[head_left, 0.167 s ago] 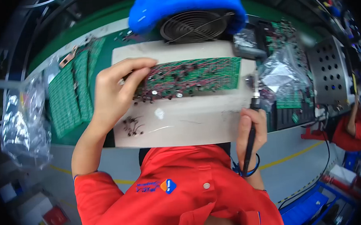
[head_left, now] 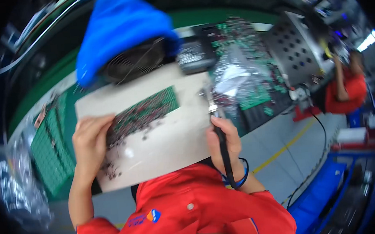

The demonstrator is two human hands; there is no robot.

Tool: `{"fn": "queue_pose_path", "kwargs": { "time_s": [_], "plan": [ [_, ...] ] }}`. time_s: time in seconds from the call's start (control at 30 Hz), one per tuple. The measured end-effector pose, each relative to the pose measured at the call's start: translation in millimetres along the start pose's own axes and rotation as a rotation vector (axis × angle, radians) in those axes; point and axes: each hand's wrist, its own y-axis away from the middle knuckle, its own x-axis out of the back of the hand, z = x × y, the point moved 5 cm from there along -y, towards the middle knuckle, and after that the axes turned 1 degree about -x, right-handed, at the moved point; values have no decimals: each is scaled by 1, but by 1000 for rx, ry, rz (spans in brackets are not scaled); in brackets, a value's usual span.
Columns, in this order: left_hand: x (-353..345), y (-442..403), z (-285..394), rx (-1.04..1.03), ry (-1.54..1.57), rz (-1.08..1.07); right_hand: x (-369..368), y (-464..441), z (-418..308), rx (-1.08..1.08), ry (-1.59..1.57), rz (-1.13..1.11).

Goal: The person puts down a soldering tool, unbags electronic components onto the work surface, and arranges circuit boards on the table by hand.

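My left hand (head_left: 90, 139) pinches the left end of a green circuit board (head_left: 165, 102). Small dark components with reddish leads cover much of the board, which lies over a pale work mat (head_left: 163, 149). Loose parts of the same sort (head_left: 110, 169) are scattered on the mat below my left hand. In my right hand (head_left: 226, 142) is a soldering iron (head_left: 222, 136), its black handle between my fingers and its metal end pointing away from me, right of the board. The iron's tip is blurred.
A fan (head_left: 133, 62) draped with blue cloth (head_left: 122, 28) stands behind the mat. Stacked green boards (head_left: 51, 152) and a clear plastic bag (head_left: 20, 185) are on the left. On the right are a plastic bag (head_left: 238, 72), a perforated metal box (head_left: 293, 48) and another person (head_left: 346, 90).
My view has turned to the right, so the bench appears tilted and shifted left. My left hand still holds the circuit board and my right hand the soldering iron.
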Motion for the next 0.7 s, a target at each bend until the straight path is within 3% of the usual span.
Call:
{"fn": "queue_pose_path", "kwargs": {
  "time_s": [0.07, 0.13, 0.23, 0.37, 0.47, 0.57, 0.7],
  "plan": [
    [5, -1, 6, -28, 11, 94, 27, -10, 10, -215, -454, 172],
    [8, -2, 11, -122, -12, 180, 83, -32, 23, -248, -257, 319],
    [0, 0, 14, -223, -71, 112, 166, -80, 41, -214, -497, 545],
    [12, 2, 13, -249, -54, 310, 251, -124, 64, -159, -506, 674],
    [-4, 0, 5, -127, -36, 55, 293, -164, 74, -211, -464, 684],
    [6, -4, 6, 37, 139, 158, 330, -202, 98, -220, -406, 729],
    [11, -7, 6, 200, 345, 218, 342, -242, 118, -396, -473, 575]
  ]
}}
